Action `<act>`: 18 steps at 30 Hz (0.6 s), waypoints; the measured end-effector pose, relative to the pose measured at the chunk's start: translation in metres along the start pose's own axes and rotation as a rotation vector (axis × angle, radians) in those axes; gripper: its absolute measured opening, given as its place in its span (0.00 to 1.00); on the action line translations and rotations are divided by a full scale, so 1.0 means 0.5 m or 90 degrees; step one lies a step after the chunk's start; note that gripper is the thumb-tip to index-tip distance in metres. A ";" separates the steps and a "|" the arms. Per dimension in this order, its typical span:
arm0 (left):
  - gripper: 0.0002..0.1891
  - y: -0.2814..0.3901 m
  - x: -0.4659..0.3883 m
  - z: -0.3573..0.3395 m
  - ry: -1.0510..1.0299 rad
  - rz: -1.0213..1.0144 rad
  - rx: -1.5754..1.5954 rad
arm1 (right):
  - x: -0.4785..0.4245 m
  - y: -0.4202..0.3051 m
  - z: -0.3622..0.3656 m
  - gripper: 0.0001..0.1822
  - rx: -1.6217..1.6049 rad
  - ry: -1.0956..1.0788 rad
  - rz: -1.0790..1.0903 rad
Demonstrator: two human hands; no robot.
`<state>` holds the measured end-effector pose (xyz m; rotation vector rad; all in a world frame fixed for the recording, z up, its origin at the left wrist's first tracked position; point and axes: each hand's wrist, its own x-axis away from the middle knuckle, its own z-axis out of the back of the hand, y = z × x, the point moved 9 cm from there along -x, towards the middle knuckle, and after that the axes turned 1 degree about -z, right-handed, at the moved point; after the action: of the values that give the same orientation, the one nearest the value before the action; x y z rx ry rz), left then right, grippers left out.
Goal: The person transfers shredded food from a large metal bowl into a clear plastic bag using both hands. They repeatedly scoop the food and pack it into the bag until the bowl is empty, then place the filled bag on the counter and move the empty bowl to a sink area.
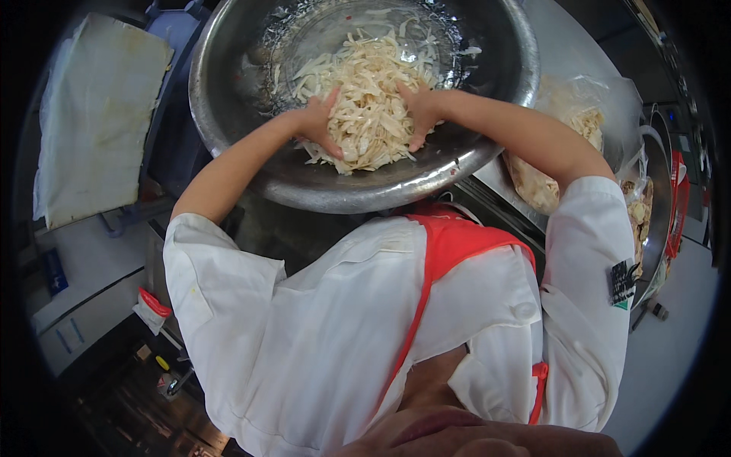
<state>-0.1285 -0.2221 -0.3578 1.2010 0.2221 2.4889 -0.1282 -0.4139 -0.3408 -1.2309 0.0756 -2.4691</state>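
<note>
A heap of pale shredded food strips point(374, 108) lies in a wide metal basin point(365, 197); the picture does not settle which food it is. My left hand point(320, 123) is pressed into the heap's left side, thumb and fingers spread around it. From the opposite side my right hand point(420, 114) cups the same heap, with its fingertips partly sunk among the strips. Between them the two hands hold the mound. Loose shreds and a wet, shiny film cover the basin's far inner wall.
At right, a clear plastic bag point(588, 125) with pale food stands on a metal counter point(571, 43). Beyond my right arm is a metal bowl point(658, 228) beside a red packet point(677, 203). A whitish slab point(105, 120) lies to the left, near a blue container point(177, 28).
</note>
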 end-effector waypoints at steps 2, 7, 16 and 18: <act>0.80 0.036 -0.015 -0.021 0.049 -0.052 0.001 | -0.004 -0.043 -0.014 0.83 0.009 0.036 -0.030; 0.82 0.083 -0.053 -0.026 0.280 -0.221 -0.057 | -0.047 -0.080 -0.021 0.82 -0.183 0.142 -0.003; 0.47 0.121 0.013 0.050 0.063 -0.300 0.815 | 0.003 -0.099 0.073 0.51 -0.840 0.163 0.311; 0.47 0.127 0.054 0.108 0.113 -0.305 0.815 | 0.057 -0.101 0.121 0.47 -0.879 0.213 0.325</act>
<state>-0.1183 -0.2711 -0.2857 1.0388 2.0680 1.8826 -0.1122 -0.3701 -0.2714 -0.9016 2.1160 -1.9505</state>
